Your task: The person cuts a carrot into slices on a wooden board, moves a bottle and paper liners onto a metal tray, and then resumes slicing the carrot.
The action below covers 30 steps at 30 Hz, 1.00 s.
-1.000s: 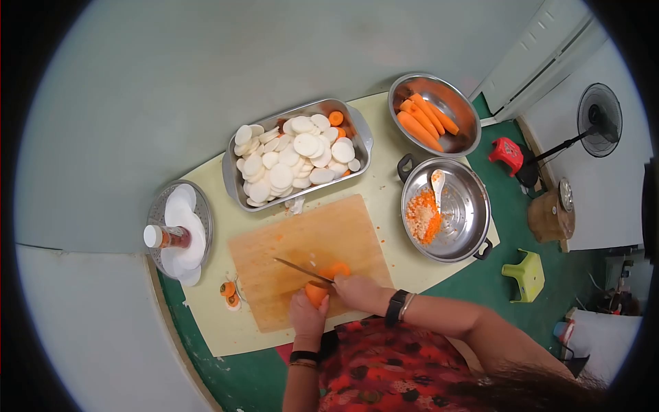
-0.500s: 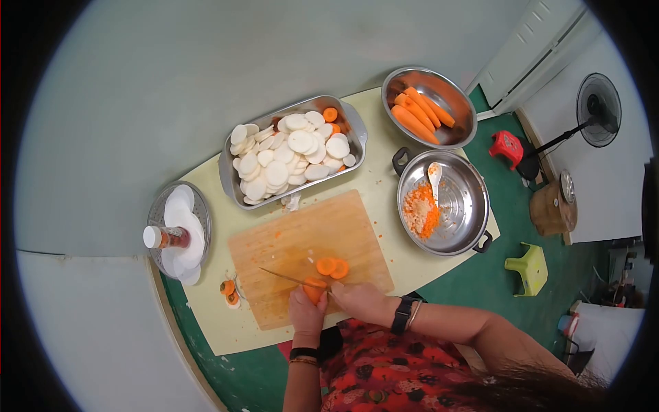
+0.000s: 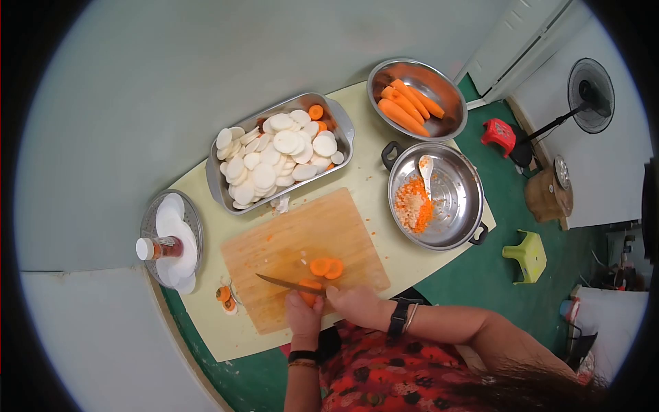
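My left hand (image 3: 303, 317) grips a piece of carrot (image 3: 308, 294) at the near edge of the wooden cutting board (image 3: 288, 233). In my right hand (image 3: 355, 305) is the handle of a knife, its dark blade (image 3: 276, 281) pointing left and lying across the carrot piece. Two round carrot slices (image 3: 325, 268) rest on the board just beyond the knife. Small orange and white bits are scattered on the wood. The fingertips of my left hand are partly hidden by the carrot and blade.
Behind the board stands a metal tray (image 3: 214, 180) of white slices. To the right are a bowl (image 3: 453, 113) with whole carrots and a two-handled pan (image 3: 456, 226) with chopped bits and a spoon. A jar (image 3: 159, 248) lies on a colander (image 3: 199, 233) at left.
The view has shifted slightly, so the table's contents sit a little farther left. The knife blade shows more broadly over the carrot piece, which my left hand still holds.
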### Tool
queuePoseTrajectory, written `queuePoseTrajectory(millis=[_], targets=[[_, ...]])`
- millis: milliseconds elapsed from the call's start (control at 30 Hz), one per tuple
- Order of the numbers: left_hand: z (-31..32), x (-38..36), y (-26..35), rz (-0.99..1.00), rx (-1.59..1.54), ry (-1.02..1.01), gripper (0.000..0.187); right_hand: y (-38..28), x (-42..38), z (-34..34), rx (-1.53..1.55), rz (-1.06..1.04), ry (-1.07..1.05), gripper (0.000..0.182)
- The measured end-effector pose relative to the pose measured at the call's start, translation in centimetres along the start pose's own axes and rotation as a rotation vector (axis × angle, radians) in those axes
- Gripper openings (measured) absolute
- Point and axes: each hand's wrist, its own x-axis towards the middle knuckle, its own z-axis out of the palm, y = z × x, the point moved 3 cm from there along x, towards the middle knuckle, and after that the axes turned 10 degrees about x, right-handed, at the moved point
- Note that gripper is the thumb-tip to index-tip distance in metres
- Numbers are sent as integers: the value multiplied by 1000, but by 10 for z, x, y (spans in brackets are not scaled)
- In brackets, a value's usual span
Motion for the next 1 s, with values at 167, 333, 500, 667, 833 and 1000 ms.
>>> queuePoseTrajectory(millis=[167,333,500,667,833,1000], targets=[[3,0,-3,42,-10,-5,56,2,-7,4,56,97,-124,7],[-6,2,4,26,-38,-48,50,-7,3,-6,219,167,-208,8],[-4,2,4,74,32,42,57,0,-7,-3,188,152,-193,8],[-1,3,0,47,30,1,59,-5,0,-4,152,169,-233,9],[-5,2,4,27,23,-4,60,-5,3,-8,211,152,-236,10],[-3,2,3,31,16,-15,61,1,-12,-12,135,175,-240,10]])
